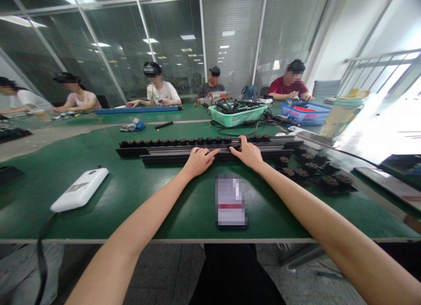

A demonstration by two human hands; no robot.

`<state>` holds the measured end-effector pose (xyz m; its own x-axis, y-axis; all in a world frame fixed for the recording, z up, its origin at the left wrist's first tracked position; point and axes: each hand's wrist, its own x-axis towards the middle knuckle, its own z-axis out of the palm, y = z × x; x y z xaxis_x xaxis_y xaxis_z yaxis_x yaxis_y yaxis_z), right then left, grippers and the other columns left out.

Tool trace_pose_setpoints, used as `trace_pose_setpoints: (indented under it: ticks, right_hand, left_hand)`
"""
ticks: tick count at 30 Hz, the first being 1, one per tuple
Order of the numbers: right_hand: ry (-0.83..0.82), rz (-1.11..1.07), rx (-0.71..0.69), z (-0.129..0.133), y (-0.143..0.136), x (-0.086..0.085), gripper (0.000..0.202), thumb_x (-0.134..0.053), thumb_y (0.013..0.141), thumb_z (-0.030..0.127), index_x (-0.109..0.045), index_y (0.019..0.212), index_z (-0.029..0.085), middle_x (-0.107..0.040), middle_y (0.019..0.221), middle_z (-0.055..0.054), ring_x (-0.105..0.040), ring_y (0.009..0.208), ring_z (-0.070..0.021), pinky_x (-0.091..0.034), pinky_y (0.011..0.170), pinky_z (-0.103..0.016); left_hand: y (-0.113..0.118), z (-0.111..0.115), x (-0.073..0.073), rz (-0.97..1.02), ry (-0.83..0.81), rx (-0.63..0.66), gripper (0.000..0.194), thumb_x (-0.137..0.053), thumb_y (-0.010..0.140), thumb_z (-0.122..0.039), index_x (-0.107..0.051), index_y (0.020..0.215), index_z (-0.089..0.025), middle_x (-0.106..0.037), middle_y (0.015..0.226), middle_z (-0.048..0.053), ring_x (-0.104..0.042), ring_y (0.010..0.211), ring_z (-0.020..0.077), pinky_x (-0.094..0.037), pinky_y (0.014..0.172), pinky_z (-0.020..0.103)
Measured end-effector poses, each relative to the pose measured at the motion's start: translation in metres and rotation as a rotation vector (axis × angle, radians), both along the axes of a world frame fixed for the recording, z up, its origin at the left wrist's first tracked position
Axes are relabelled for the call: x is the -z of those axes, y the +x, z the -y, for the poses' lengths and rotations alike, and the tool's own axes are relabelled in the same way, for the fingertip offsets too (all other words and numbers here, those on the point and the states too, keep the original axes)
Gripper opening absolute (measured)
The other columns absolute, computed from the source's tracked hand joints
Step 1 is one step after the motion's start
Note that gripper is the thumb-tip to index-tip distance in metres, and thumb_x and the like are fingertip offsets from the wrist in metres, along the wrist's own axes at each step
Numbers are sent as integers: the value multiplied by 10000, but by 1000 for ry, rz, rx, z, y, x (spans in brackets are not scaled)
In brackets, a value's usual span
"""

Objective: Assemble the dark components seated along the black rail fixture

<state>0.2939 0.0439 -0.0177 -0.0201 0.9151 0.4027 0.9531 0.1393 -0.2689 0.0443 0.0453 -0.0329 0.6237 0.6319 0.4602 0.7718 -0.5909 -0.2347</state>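
Note:
A long black rail (167, 158) lies across the green table in front of me. My left hand (199, 160) is closed over its near edge, with the index finger stretched along the rail to the right. My right hand (250, 155) reaches over the same rail, thumb and index finger bent around a small dark part (234, 144) in the channel; my fingers partly hide it. Just behind lies a second black rail (131, 151) bearing a row of small black parts (174, 142). More loose black parts (311, 167) lie to the right of the rails.
A phone (231, 202) lies near the table edge, a white power bank (80, 190) to the left. Behind the rails stand a green basket (237, 117) of cables and a blue basket (304, 114). A lidded tumbler (342, 116) stands right. Several people sit across the table.

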Motion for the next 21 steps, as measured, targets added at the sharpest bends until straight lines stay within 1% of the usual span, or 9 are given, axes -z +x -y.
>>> trace_pose_setpoints:
  ticks: [5, 10, 15, 18, 21]
  right_hand:
    - [-57, 38, -2, 1, 0, -3, 630, -418, 994, 634, -462, 1415, 167, -762, 1036, -163, -721, 975, -341, -489, 811, -391]
    - [-51, 54, -31, 2, 0, -5, 585, -410, 1009, 598, -486, 1438, 208, -768, 1062, -147, -722, 983, -330, -483, 808, -379]
    - [-55, 72, -34, 1, -1, -4, 495, -421, 1014, 574, -603, 1303, 217, -769, 1057, -139, -721, 978, -319, -475, 798, -362]
    - [-50, 67, -37, 2, -1, -4, 489, -425, 1018, 568, -598, 1299, 207, -771, 1042, -137, -720, 955, -304, -462, 784, -343]
    - [-32, 60, -58, 4, 0, -4, 490, -424, 1025, 554, -559, 1355, 218, -774, 1040, -126, -717, 948, -299, -448, 776, -342]
  left_hand:
    - [0, 1, 0, 7, -2, -2, 461, -356, 1063, -330, -515, 1494, -302, -687, 1110, 79, -619, 1029, 210, -357, 984, 395]
    - [1, 1, -1, -4, -3, -10, 464, -354, 1064, -328, -518, 1497, -295, -689, 1100, 78, -622, 1023, 217, -357, 984, 400]
    - [1, 0, -1, -4, -8, -9, 461, -364, 1065, -326, -513, 1500, -295, -686, 1106, 79, -618, 1022, 215, -355, 989, 402]
    - [0, 0, 0, -6, 0, -4, 455, -362, 1070, -332, -513, 1497, -293, -682, 1112, 78, -615, 1021, 215, -355, 990, 405]
    - [0, 0, 0, -11, 8, 0, 454, -357, 1075, -338, -510, 1500, -290, -680, 1116, 69, -612, 1028, 216, -353, 997, 405]
